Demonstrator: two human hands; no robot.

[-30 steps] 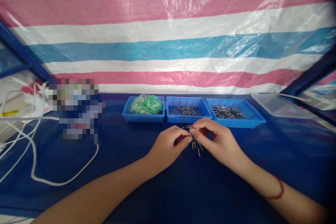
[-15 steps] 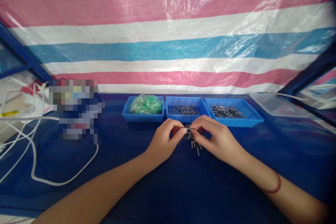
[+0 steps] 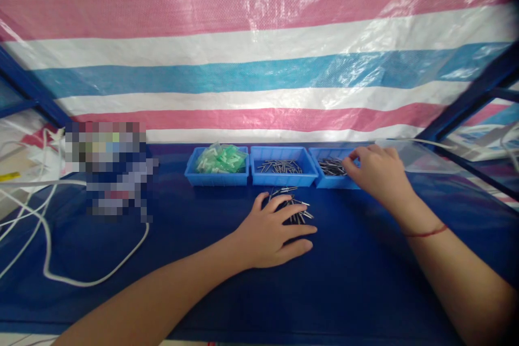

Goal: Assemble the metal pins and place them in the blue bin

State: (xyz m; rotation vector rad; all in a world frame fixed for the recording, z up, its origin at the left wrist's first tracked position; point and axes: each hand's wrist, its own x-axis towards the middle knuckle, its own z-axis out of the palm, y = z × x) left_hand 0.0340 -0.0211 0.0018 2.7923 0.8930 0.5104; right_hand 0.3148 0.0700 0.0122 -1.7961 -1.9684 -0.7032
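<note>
My left hand (image 3: 279, 230) lies palm down with its fingers spread, over and beside a loose pile of thin metal pins (image 3: 299, 216) on the blue tabletop. Some pins stick out beyond its fingertips, and its palm covers others. At the right-hand blue bin (image 3: 334, 181), my right hand (image 3: 375, 170) hangs over the rim with thumb and fingers pinched together. Whatever is between those fingertips is too small to make out. Dark metal pins (image 3: 330, 166) fill part of that bin, and more pins (image 3: 281, 166) lie in the middle bin (image 3: 284, 179).
A left bin (image 3: 217, 179) holds green and clear plastic pieces (image 3: 223, 159). Beyond it on the left, a pixelated area hides some objects, and white cables (image 3: 93, 284) loop over the table. A translucent lid (image 3: 421, 158) lies at right; striped sheeting (image 3: 243, 78) hangs behind.
Both hands were pinching a thin pin together above the pile. They have parted: my left hand is now spread over the pile, and my right has moved to the right-hand bin.
</note>
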